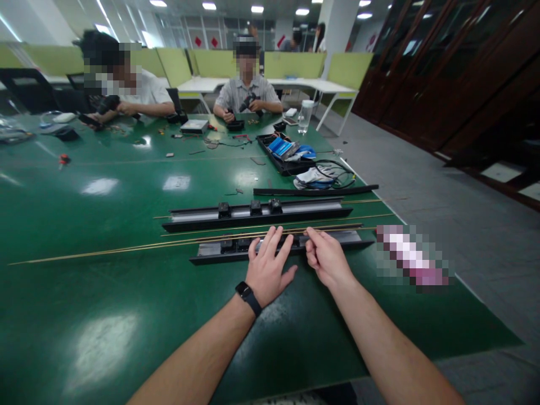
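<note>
Long thin brass-coloured rods [126, 247] run from left to right across the near black channel rail [354, 244], reaching well past its left end. My right hand [329, 259] is closed, pinching a rod between thumb and forefinger above the rail. Beside it, my left hand [269, 270] is open with fingers spread, its fingertips at the rods; whether they press on them I cannot tell. Small black blocks [228, 245] sit inside the near rail, partly hidden by my left hand. Behind lies a second black rail [202, 220] with three black blocks [255, 207] in it.
A loose black strip [316, 191] lies behind the rails. Farther back are white gloves [314, 177], a black tray [274, 160] with blue items, and a water bottle [305, 117]. A blurred pink item [411, 256] is at right. Two people work across the green table [63, 214].
</note>
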A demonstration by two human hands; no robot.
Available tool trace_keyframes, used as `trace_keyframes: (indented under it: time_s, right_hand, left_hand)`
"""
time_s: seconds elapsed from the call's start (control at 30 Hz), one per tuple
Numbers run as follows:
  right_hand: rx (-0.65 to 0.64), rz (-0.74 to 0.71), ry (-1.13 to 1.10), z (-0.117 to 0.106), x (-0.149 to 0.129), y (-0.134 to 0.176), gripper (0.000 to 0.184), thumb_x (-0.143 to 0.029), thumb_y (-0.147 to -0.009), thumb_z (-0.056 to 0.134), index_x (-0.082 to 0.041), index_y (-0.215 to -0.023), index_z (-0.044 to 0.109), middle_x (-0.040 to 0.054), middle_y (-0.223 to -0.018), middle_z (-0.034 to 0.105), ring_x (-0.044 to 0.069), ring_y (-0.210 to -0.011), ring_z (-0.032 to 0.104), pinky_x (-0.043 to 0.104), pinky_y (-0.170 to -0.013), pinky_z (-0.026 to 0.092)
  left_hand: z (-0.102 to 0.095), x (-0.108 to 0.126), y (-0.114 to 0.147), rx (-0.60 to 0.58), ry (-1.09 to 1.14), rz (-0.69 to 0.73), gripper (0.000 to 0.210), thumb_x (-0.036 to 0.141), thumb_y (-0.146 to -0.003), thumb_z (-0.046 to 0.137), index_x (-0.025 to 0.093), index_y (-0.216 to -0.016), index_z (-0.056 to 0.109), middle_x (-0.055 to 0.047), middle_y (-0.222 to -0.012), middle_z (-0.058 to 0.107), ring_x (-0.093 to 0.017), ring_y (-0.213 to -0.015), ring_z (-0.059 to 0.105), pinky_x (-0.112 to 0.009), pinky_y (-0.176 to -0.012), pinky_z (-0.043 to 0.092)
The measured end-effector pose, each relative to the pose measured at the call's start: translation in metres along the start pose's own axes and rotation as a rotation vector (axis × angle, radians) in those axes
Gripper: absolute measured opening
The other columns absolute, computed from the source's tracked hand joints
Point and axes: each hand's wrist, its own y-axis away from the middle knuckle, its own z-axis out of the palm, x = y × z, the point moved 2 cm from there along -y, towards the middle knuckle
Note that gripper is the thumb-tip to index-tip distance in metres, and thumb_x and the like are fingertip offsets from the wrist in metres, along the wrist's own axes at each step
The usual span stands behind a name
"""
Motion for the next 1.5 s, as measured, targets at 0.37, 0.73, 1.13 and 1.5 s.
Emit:
trace_keyframes:
  time_s: [0.37,0.73,1.13,1.5]
  right_hand:
    - [-0.011,0.016,0.062,0.0,0.0023,-0.0013,0.042,-0.051,-0.073,0.08,-0.017,-0.084,0.059,-0.006,-0.049,0.055,0.004,-0.026,0.036,0.015,-0.024,0.017]
    - [0.004,0.026,0.01,-0.0007,0.0007,0.0011,0.038,-0.048,-0.074,0.08,-0.017,-0.085,0.061,-0.0069,-0.049,0.053,0.004,-0.027,0.036,0.015,-0.025,0.018]
    - [-0.017,0.02,0.028,-0.0009,-0.0002,0.0017,0.038,-0.049,-0.076,0.078,-0.016,-0.086,0.061,-0.0066,-0.049,0.053,0.004,-0.026,0.035,0.015,-0.025,0.017]
    - [-0.006,0.033,0.02,0.0015,0.0006,0.0038,0.039,-0.051,-0.077,0.077,-0.018,-0.084,0.059,-0.0064,-0.049,0.054,0.004,-0.026,0.035,0.015,-0.025,0.016]
  left_hand:
    - [0.0022,0.0,0.0005,-0.001,0.008,-0.006,0.066,0.049,-0.091,0.057,0.027,-0.151,0.04,-0.009,-0.163,0.031,-0.027,-0.15,0.029,-0.05,-0.116,0.023]
    - [0.0029,-0.0002,0.0012,0.001,0.001,-0.003,0.065,0.049,-0.091,0.056,0.027,-0.151,0.041,-0.009,-0.162,0.031,-0.028,-0.149,0.031,-0.049,-0.115,0.024]
    - [0.0029,0.0,0.0015,0.001,0.027,-0.01,0.066,0.048,-0.091,0.057,0.026,-0.151,0.04,-0.01,-0.162,0.031,-0.028,-0.15,0.03,-0.05,-0.115,0.021]
    - [0.0027,-0.0018,0.0021,-0.001,0.035,-0.009,0.066,0.047,-0.091,0.059,0.026,-0.15,0.042,-0.012,-0.161,0.033,-0.029,-0.149,0.03,-0.05,-0.115,0.021]
